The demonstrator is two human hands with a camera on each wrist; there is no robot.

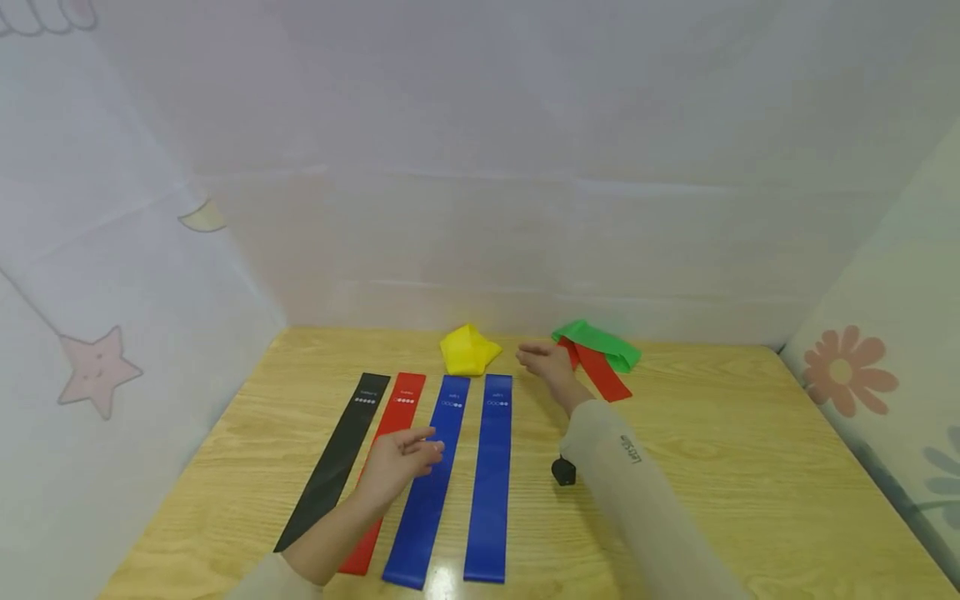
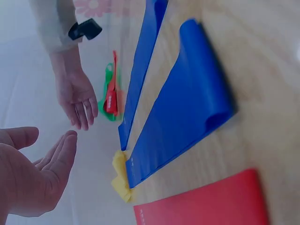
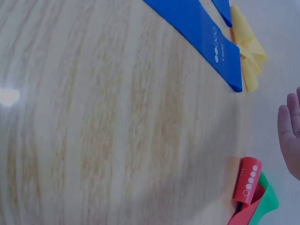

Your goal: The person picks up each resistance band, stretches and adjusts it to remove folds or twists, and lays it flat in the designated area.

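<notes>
The left hand [image 1: 397, 462] hovers with loose, empty fingers over the flat red rubber band [image 1: 390, 450] on the wooden counter [image 1: 712, 467]. The right hand [image 1: 547, 362], fingers spread and empty, reaches between the crumpled yellow rubber band [image 1: 467, 348] and the heaped green and red bands [image 1: 600, 354]. The yellow band looks light, soft and stretchy; pinching a raised fold seems best.

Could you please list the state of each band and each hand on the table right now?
black band: laid flat
red band: laid flat
two blue bands: laid flat, side by side
yellow band: crumpled
green band: bunched with another red band
left hand: open, empty
right hand: open, empty
</notes>
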